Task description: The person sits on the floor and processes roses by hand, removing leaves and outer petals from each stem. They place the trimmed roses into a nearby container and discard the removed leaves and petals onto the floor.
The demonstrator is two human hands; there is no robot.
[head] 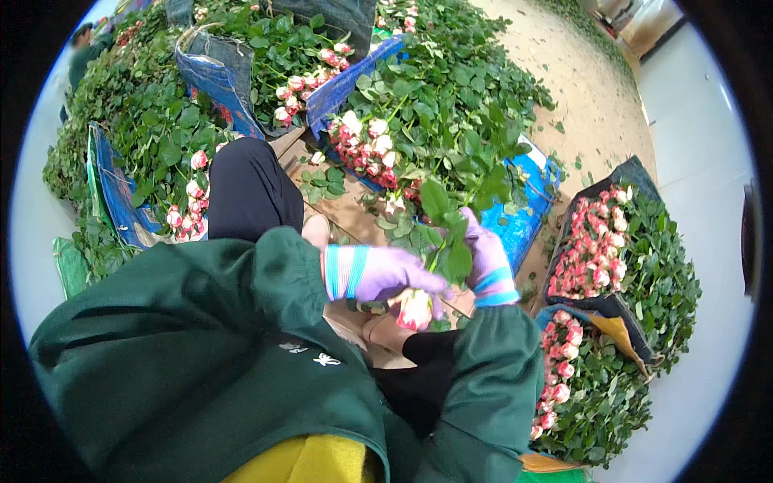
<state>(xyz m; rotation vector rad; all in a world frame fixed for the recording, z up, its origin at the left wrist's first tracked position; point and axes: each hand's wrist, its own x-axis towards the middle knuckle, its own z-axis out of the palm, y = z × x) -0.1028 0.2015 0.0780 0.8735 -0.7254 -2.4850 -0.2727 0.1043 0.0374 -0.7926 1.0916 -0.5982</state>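
Observation:
A pink-and-white rose (415, 311) hangs bloom-down before my lap, its leafy stem (450, 256) reaching up and away from me. Around the stem just beyond the bloom is my left hand (392, 275), in a lilac knit glove with a blue-striped cuff; its fingers are slightly blurred. My right hand (486, 250), gloved alike, is closed at the leafy part of the same stem, with leaves covering some of its fingers. Beyond both hands lies a large pile of cut roses (368, 151), blooms toward me and foliage (459, 90) stretching away.
Wrapped rose bundles stand at right (592, 241), lower right (561, 374) and left (193, 199). A blue woven sheet (525, 199) lies under the pile's right side. Loose leaves (323, 184) litter the brown floor (580, 90). Another person (84, 57) is at the far left.

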